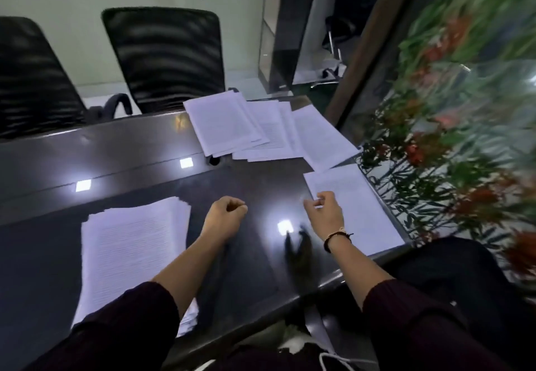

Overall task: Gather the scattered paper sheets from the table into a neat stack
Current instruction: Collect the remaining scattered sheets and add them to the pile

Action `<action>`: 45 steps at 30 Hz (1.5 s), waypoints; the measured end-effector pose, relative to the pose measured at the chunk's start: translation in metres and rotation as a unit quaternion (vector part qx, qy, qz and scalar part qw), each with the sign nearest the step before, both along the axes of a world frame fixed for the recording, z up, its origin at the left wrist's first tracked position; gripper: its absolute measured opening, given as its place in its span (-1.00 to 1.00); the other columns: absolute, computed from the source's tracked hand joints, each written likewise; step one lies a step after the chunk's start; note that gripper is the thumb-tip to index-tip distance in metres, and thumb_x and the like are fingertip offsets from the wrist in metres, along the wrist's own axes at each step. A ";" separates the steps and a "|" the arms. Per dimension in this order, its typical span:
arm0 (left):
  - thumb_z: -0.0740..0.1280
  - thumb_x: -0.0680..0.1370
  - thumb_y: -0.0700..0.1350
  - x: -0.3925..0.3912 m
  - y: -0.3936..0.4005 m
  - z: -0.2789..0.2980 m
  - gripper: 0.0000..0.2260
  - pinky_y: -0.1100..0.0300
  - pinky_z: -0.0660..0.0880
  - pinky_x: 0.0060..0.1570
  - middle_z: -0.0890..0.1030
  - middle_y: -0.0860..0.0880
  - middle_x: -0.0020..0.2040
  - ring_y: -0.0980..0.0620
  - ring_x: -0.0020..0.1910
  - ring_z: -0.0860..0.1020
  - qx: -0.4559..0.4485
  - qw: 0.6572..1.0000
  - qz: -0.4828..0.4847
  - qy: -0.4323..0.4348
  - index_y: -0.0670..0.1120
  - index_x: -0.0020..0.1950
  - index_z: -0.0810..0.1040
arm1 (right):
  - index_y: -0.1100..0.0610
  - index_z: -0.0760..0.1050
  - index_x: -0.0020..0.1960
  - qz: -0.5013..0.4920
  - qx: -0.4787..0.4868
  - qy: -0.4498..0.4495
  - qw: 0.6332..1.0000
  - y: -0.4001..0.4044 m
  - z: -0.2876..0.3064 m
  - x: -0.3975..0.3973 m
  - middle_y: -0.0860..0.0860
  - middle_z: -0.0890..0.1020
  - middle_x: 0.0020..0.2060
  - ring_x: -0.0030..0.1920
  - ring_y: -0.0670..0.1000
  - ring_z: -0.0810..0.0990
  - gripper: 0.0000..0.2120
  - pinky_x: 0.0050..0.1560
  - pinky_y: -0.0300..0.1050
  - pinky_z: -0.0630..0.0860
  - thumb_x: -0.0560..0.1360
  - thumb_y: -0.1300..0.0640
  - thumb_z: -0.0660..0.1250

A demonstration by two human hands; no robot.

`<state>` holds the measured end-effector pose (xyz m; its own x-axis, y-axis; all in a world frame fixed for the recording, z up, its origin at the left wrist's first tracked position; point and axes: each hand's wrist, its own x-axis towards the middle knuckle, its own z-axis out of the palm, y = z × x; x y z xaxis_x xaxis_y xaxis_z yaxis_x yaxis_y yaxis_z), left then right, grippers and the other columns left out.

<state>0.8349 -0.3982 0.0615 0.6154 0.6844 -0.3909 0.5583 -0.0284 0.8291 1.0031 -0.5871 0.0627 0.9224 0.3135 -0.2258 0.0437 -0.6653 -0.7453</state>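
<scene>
A thick stack of printed sheets (130, 254) lies on the dark glossy table (58, 254) at the near left, its edges slightly fanned. Several loose sheets (249, 127) overlap at the far middle, and one more sheet (324, 138) lies angled to their right. A single sheet (359, 211) rests along the table's right edge. My right hand (324, 211) sits on that sheet's left edge, thumb and forefinger pinching it. My left hand (224, 215) hovers over bare table between the stack and the single sheet, fingers curled into a fist that holds nothing.
Two black mesh chairs (165, 57) stand behind the table's far edge. A glass wall with a leaf-and-flower pattern (464, 109) runs close along the right side. A round cable hole (214, 160) sits by the far sheets. A white cable (333, 359) lies on my lap.
</scene>
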 end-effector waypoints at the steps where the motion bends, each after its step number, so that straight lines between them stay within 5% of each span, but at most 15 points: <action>1: 0.44 0.58 -0.10 0.017 -0.012 -0.005 -0.97 0.14 0.51 -0.08 0.69 0.02 -0.11 0.01 -0.11 0.63 -0.004 1.000 -0.014 0.005 0.03 -0.03 0.64 | 0.21 0.43 0.24 -0.017 -0.007 -0.006 1.000 -0.016 -0.002 0.023 0.10 0.59 0.01 -0.14 0.04 0.63 -0.63 -0.21 -0.34 0.45 0.56 0.03 0.42; 4: 0.44 0.56 -0.10 0.066 -0.050 -0.019 -0.98 0.16 0.52 -0.12 0.70 0.02 -0.12 0.01 -0.12 0.64 -0.022 0.999 -0.029 0.029 0.02 -0.05 0.64 | 0.27 0.42 0.32 -0.052 -0.068 0.002 0.996 -0.063 -0.016 0.094 0.17 0.58 0.15 0.17 0.20 0.59 -0.51 0.04 -0.14 0.42 0.55 -0.01 0.44; 10: 0.39 0.49 -0.07 0.152 -0.122 -0.044 -0.85 0.14 0.30 -0.30 0.52 -0.16 -0.23 -0.10 -0.24 0.53 -0.105 0.990 -0.009 0.090 -0.15 -0.14 0.53 | 0.34 0.16 0.54 0.034 -0.348 0.029 0.937 -0.112 -0.044 0.188 0.29 0.29 0.49 0.51 0.28 0.26 0.10 0.46 0.13 0.30 0.35 -0.38 0.48; 12: 0.42 0.51 -0.04 0.170 -0.141 -0.046 -0.79 0.17 0.33 -0.29 0.57 -0.14 -0.08 -0.10 -0.11 0.58 -0.140 0.985 0.012 0.103 -0.14 0.05 0.55 | 0.30 0.15 0.55 0.055 -0.369 0.032 0.927 -0.118 -0.051 0.197 0.28 0.25 0.50 0.52 0.29 0.22 0.11 0.45 0.16 0.31 0.33 -0.38 0.50; 15: 0.50 0.43 0.01 0.199 -0.164 -0.051 -0.77 0.13 0.57 -0.14 0.69 -0.04 -0.12 -0.01 -0.18 0.62 -0.200 0.976 -0.004 0.082 -0.10 -0.09 0.57 | 0.27 0.19 0.52 0.066 -0.366 0.050 0.927 -0.120 -0.059 0.219 0.30 0.28 0.47 0.49 0.31 0.26 0.03 0.41 0.16 0.35 0.33 -0.28 0.54; 18: 0.54 0.44 -0.10 0.221 -0.173 -0.058 -0.79 -0.10 0.64 0.22 0.76 -0.05 0.07 -0.08 0.05 0.73 -0.293 0.954 -0.021 0.053 -0.09 0.05 0.71 | 0.19 0.37 0.36 0.084 -0.335 0.107 0.933 -0.129 -0.068 0.247 0.23 0.49 0.31 0.29 0.25 0.51 -0.13 0.26 0.10 0.49 0.24 -0.26 0.57; 20: 0.53 0.45 -0.16 0.231 -0.177 -0.057 -0.71 -0.12 0.64 0.23 0.75 -0.06 0.12 -0.12 0.09 0.73 -0.300 0.952 -0.034 0.053 -0.13 0.17 0.70 | 0.19 0.47 0.05 0.078 -0.272 0.148 0.948 -0.143 -0.073 0.265 0.14 0.62 0.04 -0.01 0.15 0.60 -0.43 0.05 -0.01 0.55 0.27 -0.14 0.60; 22: 0.52 0.42 -0.15 0.239 -0.182 -0.053 -0.68 -0.09 0.64 0.23 0.76 -0.02 0.09 -0.09 0.08 0.73 -0.282 0.957 -0.053 0.047 -0.11 0.17 0.71 | 0.30 0.50 -0.09 0.095 -0.223 0.193 0.951 -0.160 -0.073 0.276 0.24 0.65 -0.11 -0.15 0.21 0.64 -0.53 -0.02 0.01 0.59 0.30 -0.04 0.60; 25: 0.53 0.46 -0.16 0.256 -0.188 -0.044 -0.76 -0.04 0.65 0.20 0.77 0.02 0.04 -0.04 0.05 0.74 -0.281 0.955 -0.089 0.019 -0.10 0.13 0.73 | 0.41 0.55 0.11 0.067 -0.095 0.311 0.943 -0.181 -0.050 0.282 0.30 0.71 0.00 -0.01 0.30 0.72 -0.52 0.16 0.29 0.61 0.40 0.08 0.58; 29: 0.50 0.54 -0.22 0.272 -0.179 -0.017 -0.77 -0.03 0.64 0.23 0.76 -0.05 0.12 -0.09 0.11 0.73 -0.296 0.949 -0.092 -0.052 -0.20 0.20 0.71 | 0.37 0.49 0.29 0.016 0.084 0.408 0.909 -0.187 -0.024 0.284 0.30 0.69 0.11 0.08 0.28 0.69 -0.67 0.16 0.20 0.63 0.56 0.30 0.40; 33: 0.46 0.58 -0.27 0.269 -0.132 -0.006 -0.81 -0.16 0.62 0.24 0.76 -0.15 0.11 -0.21 0.11 0.72 -0.275 0.956 0.016 -0.106 -0.24 0.19 0.69 | 0.28 0.58 0.15 0.047 0.141 0.367 0.918 -0.138 -0.008 0.289 0.16 0.73 0.07 0.08 0.12 0.71 -0.78 0.11 0.00 0.62 0.59 0.14 0.40; 37: 0.43 0.59 -0.30 0.250 -0.072 -0.011 -0.88 -0.16 0.61 0.25 0.76 -0.17 0.08 -0.22 0.09 0.73 -0.228 0.961 0.116 -0.105 -0.21 0.11 0.69 | 0.19 0.58 -0.16 0.014 0.115 0.246 0.962 -0.063 -0.014 0.302 0.19 0.59 -0.25 -0.38 0.02 0.49 -0.76 -0.34 -0.14 0.42 0.55 0.02 0.45; 41: 0.48 0.57 -0.22 0.223 -0.015 -0.027 -0.90 -0.13 0.61 0.24 0.74 -0.15 0.13 -0.18 0.07 0.72 -0.188 0.968 0.156 -0.055 -0.13 0.08 0.68 | 0.21 0.50 0.14 0.020 -0.063 0.060 0.996 0.003 -0.029 0.318 0.18 0.57 0.04 0.04 0.15 0.56 -0.53 0.02 -0.04 0.44 0.47 -0.13 0.49; 43: 0.50 0.46 -0.12 0.211 0.010 -0.042 -0.83 -0.17 0.62 0.22 0.75 -0.10 0.09 -0.17 0.05 0.72 -0.162 0.973 0.165 -0.017 -0.06 0.03 0.69 | 0.25 0.31 0.45 0.023 -0.145 0.045 0.988 0.024 -0.031 0.322 0.28 0.42 0.38 0.37 0.27 0.43 -0.22 0.32 0.11 0.39 0.45 -0.17 0.51; 45: 0.47 0.44 -0.10 0.204 0.027 -0.052 -0.84 -0.16 0.64 0.19 0.76 -0.06 0.05 -0.15 0.03 0.72 -0.146 0.975 0.166 0.013 -0.01 0.01 0.69 | 0.29 0.18 0.56 0.031 -0.209 0.072 0.975 0.035 -0.035 0.325 0.31 0.28 0.51 0.48 0.29 0.32 -0.11 0.40 0.13 0.35 0.46 -0.13 0.51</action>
